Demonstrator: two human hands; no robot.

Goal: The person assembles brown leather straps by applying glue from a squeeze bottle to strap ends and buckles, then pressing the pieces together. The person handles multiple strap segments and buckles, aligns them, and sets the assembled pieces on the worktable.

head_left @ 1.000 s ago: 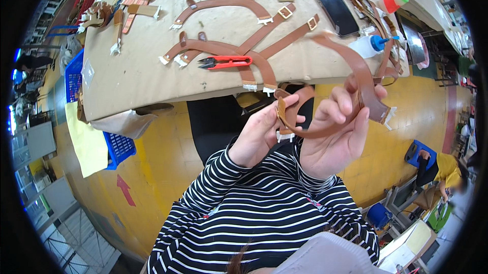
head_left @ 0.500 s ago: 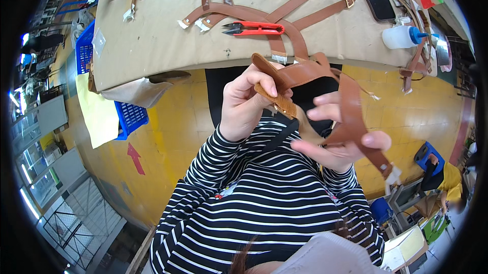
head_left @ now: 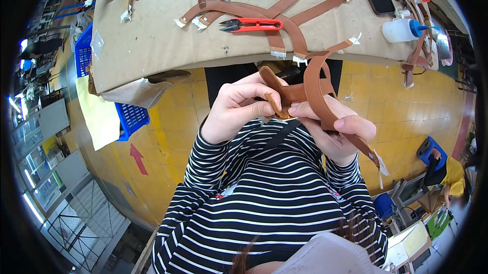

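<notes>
While both hands are working close to the chest, well below the edge of the surface, the brown leather strap is being held up between them. The left hand is pinching a short folded end of the strap between thumb and fingertips, its fingers closed around that piece. The right hand is gripping the longer run of the strap, which is looping up over it and trailing down past the wrist to a pale tag at the tip.

Judging by the grip, the folding or fitting of this 1 strap end is in hand and not finished; the fold is not lying flat yet. On the surface, several similar brown straps are lying spread out, crossing each other, with red-handled snips resting on them and a white squeeze bottle with a blue cap standing further right. These are lying untouched, so a good share of the work appears to be waiting.
</notes>
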